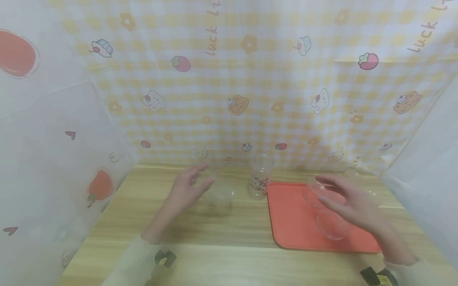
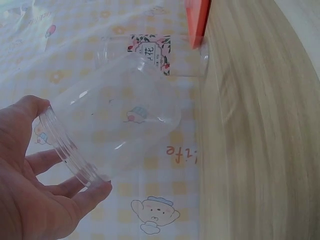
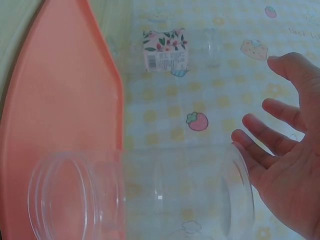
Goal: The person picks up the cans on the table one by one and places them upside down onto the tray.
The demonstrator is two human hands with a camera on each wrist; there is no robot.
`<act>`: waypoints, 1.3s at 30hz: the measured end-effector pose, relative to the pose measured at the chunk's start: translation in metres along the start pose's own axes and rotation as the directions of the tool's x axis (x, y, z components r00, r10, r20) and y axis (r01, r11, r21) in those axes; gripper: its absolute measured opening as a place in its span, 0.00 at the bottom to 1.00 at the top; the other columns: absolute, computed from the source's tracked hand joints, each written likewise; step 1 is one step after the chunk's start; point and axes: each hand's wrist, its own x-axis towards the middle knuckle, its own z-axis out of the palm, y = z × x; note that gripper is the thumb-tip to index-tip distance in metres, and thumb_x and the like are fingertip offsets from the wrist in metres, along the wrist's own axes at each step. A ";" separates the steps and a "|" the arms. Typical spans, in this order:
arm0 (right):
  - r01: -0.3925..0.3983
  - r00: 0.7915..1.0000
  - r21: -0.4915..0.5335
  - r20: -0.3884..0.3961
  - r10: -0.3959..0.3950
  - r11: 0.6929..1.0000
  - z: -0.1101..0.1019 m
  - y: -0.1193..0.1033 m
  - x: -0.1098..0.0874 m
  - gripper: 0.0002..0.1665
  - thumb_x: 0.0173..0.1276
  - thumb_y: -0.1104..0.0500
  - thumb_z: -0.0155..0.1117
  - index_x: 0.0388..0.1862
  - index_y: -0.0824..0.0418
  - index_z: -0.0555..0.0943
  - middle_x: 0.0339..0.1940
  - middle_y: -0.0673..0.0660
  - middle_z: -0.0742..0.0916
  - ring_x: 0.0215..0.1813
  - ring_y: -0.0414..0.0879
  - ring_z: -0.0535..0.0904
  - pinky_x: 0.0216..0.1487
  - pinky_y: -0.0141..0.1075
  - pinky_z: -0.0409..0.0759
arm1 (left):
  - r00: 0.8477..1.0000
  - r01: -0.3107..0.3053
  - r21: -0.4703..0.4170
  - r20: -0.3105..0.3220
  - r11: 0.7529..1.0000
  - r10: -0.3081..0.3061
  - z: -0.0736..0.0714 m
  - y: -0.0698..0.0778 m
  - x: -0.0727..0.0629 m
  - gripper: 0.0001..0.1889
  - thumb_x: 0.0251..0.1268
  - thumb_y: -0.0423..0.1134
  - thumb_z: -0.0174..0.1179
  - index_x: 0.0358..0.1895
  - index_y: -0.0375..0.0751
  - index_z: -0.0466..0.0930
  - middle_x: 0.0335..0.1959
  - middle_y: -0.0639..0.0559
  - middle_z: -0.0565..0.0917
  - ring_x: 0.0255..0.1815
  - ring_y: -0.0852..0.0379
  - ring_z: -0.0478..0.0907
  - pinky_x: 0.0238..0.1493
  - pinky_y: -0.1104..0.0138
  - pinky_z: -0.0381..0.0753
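My left hand [image 1: 186,188] grips the rim of a clear plastic jar [image 2: 115,115], thumb on one side and fingers on the other. The jar hangs tilted, its base pointing down toward the table; in the head view it is faint and blurred. My right hand [image 1: 352,202] is spread over the red tray [image 1: 293,222], thumb apart from the fingers and nothing held. Beside its fingertips another clear jar [image 3: 175,195] stands on the tray, with its ringed end down. Whether a fingertip touches that jar, I cannot tell.
A tall clear jar with a floral label [image 1: 259,180] stands between the hands, at the tray's left rear corner. Another faint clear container [image 1: 354,174] is behind the right hand. A checked cloth [image 1: 222,99] hangs behind the wooden table [image 1: 229,230].
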 end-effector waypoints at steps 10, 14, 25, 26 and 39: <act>0.001 1.000 0.084 -0.015 0.001 0.997 0.015 -0.006 0.007 0.31 0.65 0.67 0.74 0.66 0.62 0.77 0.61 0.57 0.83 0.59 0.37 0.79 0.57 0.25 0.76 | 0.997 0.071 -0.067 -0.006 0.995 -0.072 0.007 0.001 -0.004 0.31 0.71 0.53 0.64 0.71 0.43 0.72 0.70 0.42 0.73 0.64 0.36 0.74 0.61 0.46 0.76; -0.053 0.999 0.116 0.016 0.051 0.992 0.018 -0.009 0.008 0.30 0.68 0.63 0.72 0.68 0.61 0.76 0.62 0.57 0.83 0.60 0.41 0.79 0.58 0.25 0.75 | 0.994 0.108 -0.105 0.016 0.989 -0.107 0.010 0.000 -0.007 0.32 0.72 0.56 0.62 0.72 0.44 0.71 0.71 0.43 0.71 0.65 0.37 0.74 0.62 0.48 0.76; -0.053 0.999 0.292 0.019 0.050 0.955 0.029 -0.012 0.011 0.29 0.70 0.68 0.68 0.69 0.66 0.73 0.63 0.64 0.80 0.62 0.38 0.78 0.57 0.30 0.79 | 0.986 0.166 -0.229 0.021 0.959 -0.165 0.020 -0.005 -0.013 0.29 0.73 0.56 0.61 0.72 0.49 0.71 0.68 0.46 0.74 0.65 0.40 0.74 0.58 0.47 0.79; -0.057 0.998 0.295 0.020 0.054 0.954 0.030 -0.013 0.011 0.29 0.70 0.68 0.68 0.69 0.66 0.73 0.63 0.64 0.80 0.62 0.38 0.78 0.57 0.30 0.79 | 0.984 0.176 -0.251 0.024 0.952 -0.176 0.021 -0.005 -0.014 0.29 0.73 0.56 0.61 0.72 0.50 0.71 0.68 0.47 0.74 0.65 0.40 0.74 0.57 0.46 0.80; -0.064 0.998 0.320 -0.002 0.068 0.945 0.040 -0.014 0.014 0.28 0.70 0.70 0.67 0.68 0.68 0.72 0.63 0.65 0.80 0.61 0.37 0.78 0.57 0.29 0.79 | 0.976 0.211 -0.336 0.018 0.918 -0.218 0.035 -0.009 -0.014 0.28 0.75 0.52 0.60 0.72 0.48 0.70 0.67 0.41 0.75 0.62 0.35 0.75 0.54 0.44 0.81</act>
